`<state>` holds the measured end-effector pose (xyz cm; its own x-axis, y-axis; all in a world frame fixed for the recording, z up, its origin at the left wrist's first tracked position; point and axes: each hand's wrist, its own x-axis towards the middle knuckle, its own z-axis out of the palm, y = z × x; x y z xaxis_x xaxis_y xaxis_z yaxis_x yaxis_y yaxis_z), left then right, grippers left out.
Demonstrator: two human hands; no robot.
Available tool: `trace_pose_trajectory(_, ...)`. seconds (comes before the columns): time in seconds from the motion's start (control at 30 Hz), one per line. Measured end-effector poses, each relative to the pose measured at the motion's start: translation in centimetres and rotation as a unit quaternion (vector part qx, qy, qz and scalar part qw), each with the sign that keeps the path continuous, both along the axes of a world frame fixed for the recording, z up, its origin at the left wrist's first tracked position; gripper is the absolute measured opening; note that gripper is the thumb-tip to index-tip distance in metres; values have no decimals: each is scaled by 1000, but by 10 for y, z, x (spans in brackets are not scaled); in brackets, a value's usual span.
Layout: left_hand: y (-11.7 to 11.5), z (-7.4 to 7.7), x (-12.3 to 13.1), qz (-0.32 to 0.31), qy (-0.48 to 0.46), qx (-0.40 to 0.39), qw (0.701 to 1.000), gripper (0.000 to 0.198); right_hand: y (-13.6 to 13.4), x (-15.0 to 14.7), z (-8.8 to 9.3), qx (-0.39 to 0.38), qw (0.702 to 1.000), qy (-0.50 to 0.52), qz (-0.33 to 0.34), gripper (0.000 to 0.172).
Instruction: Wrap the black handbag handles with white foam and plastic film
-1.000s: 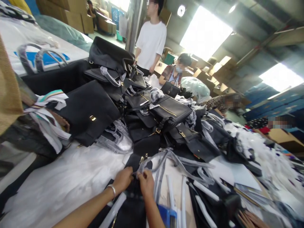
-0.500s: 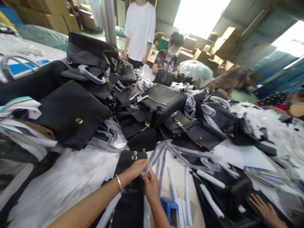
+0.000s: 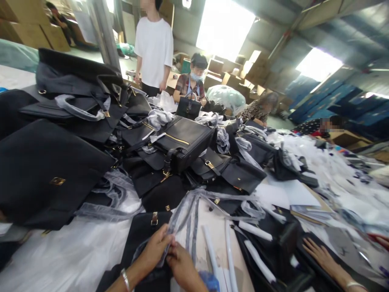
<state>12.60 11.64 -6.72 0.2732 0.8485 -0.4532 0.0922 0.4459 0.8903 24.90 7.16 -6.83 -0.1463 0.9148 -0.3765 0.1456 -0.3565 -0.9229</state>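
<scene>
My left hand (image 3: 158, 245), with a silver bangle at its wrist, is closed on a plastic-wrapped strap (image 3: 179, 213) above a black bag (image 3: 136, 231) with a gold buckle. Right beside it, my right hand (image 3: 180, 261) has its fingers bent in against the same strap, close to the left fingertips. The strap runs up from my hands and then off to the right, in clear wrapping. Part of the bag is hidden under my hands and forearms.
A large pile of black bags (image 3: 185, 140) lies ahead. White tubes (image 3: 209, 243) and a blue object (image 3: 209, 280) are right of my hands. Another person's hand (image 3: 322, 253) rests on black material at the right. People (image 3: 153, 52) stand and sit beyond the pile.
The view has swung, so the pile appears further left. My hands have moved lower in the picture, still together at the strap. More of the other person's wrist shows at the right.
</scene>
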Motion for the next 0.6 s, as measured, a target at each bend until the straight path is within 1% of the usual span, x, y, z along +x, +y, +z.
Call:
trace_pose_trajectory(0.03, -1, -1, 1, 12, 28, 16, 999, 41, 5, 3, 5, -27, 999, 25, -21, 15)
trace_pose_trajectory(0.07, 0, -1, 2, 23, 61, 36, 997, 47, 10, 6, 9, -52, 996, 44, -53, 21)
trace_pose_trajectory(0.13, 4, 4, 6, 23, 120, 83, 989, 52, 22, 9, 17, -88, 981, 76, -154, 32)
trace_pose_trajectory(0.2, 9, 13, 11, 0, 150, 121, 981, 51, 36, 11, 25, -104, 948, 136, -267, 44)
trace_pose_trajectory(0.23, 10, 18, 13, -17, 154, 135, 979, 50, 43, 13, 31, -112, 930, 180, -301, 51)
trace_pose_trajectory(0.27, 10, 21, 16, -39, 152, 144, 977, 49, 50, 14, 37, -116, 917, 225, -307, 56)
trace_pose_trajectory(0.33, 4, 21, 20, -87, 136, 152, 975, 48, 64, 18, 52, -111, 915, 286, -263, 56)
trace_pose_trajectory(0.37, -1, 17, 21, -103, 129, 155, 974, 47, 71, 21, 60, -105, 915, 302, -247, 52)
trace_pose_trajectory(0.4, -7, 12, 21, -108, 127, 158, 973, 46, 78, 24, 68, -90, 913, 314, -246, 47)
trace_pose_trajectory(0.5, -23, -13, 18, -104, 133, 171, 971, 45, 93, 34, 95, -18, 891, 349, -291, 37)
trace_pose_trajectory(0.53, -27, -21, 16, -115, 132, 167, 970, 47, 96, 38, 103, 12, 884, 356, -304, 34)
trace_pose_trajectory(0.6, -31, -33, 12, -150, 125, 153, 969, 48, 98, 43, 116, 64, 881, 343, -320, 30)
